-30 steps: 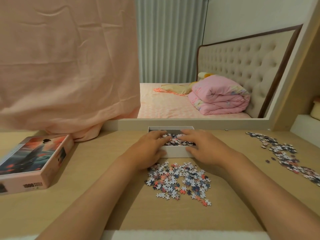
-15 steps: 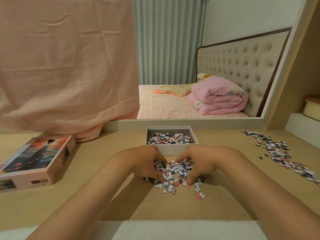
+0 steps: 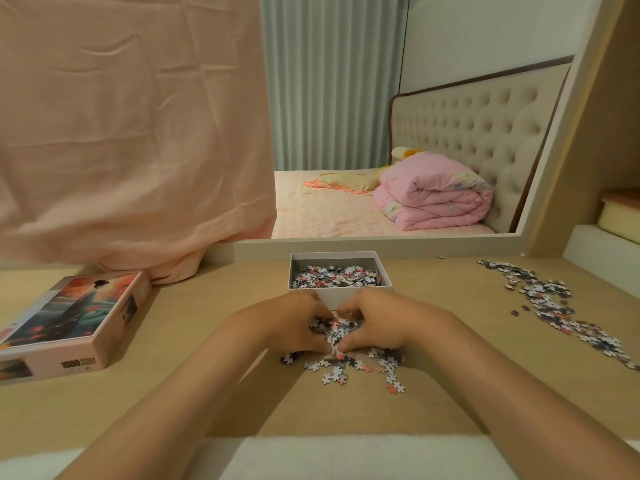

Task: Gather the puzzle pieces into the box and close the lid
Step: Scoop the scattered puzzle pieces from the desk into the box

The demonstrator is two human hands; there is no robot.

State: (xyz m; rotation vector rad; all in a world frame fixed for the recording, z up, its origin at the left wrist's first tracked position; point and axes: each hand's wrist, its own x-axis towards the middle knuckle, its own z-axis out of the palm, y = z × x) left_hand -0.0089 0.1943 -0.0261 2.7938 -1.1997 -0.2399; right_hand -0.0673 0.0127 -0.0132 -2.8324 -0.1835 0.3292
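hands: we see left hand (image 3: 289, 327) and right hand (image 3: 379, 323) both curled round a heap of puzzle pieces (image 3: 334, 336) | place: on the desk (image 3: 194, 306), just before the open box (image 3: 341, 296) | lid (image 3: 74, 320): well apart, left

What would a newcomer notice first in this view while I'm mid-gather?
Dead centre, the left grip and right grip, bare hands, cup a heap of puzzle pieces just in front of the open white box, which is partly filled. A second scatter of pieces trails away at far right, and the picture lid lies far left.
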